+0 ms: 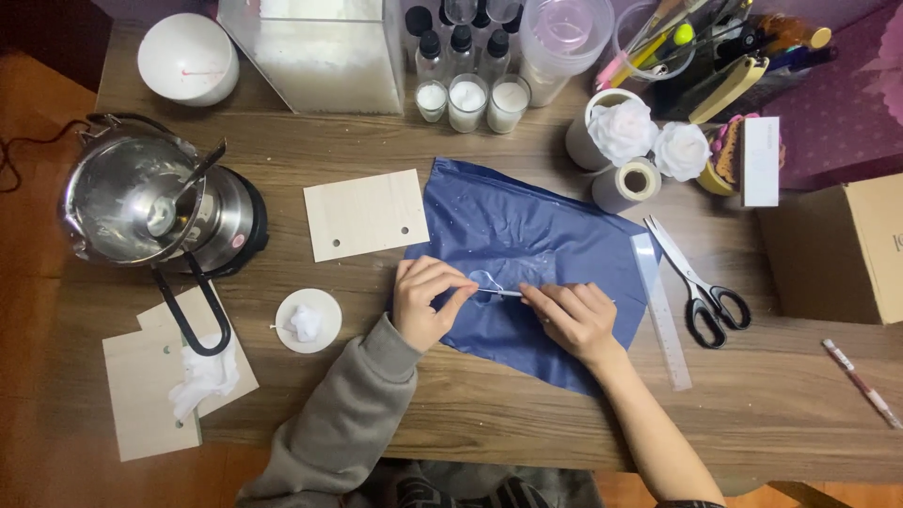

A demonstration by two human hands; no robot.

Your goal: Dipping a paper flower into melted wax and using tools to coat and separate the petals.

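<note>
left hand (pixel 428 299): fingers were curled together, pinching one end of a thin white stick (pixel 499 293) right over the blue sheet (pixel 513 235)
right hand (pixel 574 315): also closed up, fingertips clamped on the other end of that stick, knuckles resting on the sheet
stick: lay flat between both hands, about mid-sheet, next to a small clear blob I couldn't make out
blue sheet: spread on the wooden desk (pixel 771 395), a bit crumpled, right in front of the person
right side: clear ruler (pixel 660 310) along the sheet's edge, black-handled scissors (pixel 701 282) just beside it, a pen (pixel 861 381) further out
left side: pale wooden board (pixel 365 214) touching the sheet's corner, small round white dish (pixel 307 321) with a white wad in it near the left sleeve, steel pot (pixel 141 202) on a black base
back: three little white-filled glass jars (pixel 468 101), two white flower shapes (pixel 649 139), a tape roll (pixel 625 184)
packages: plain brown cardboard box (pixel 842 249) at the far right edge, small white upright box (pixel 759 161) behind the scissors
</note>
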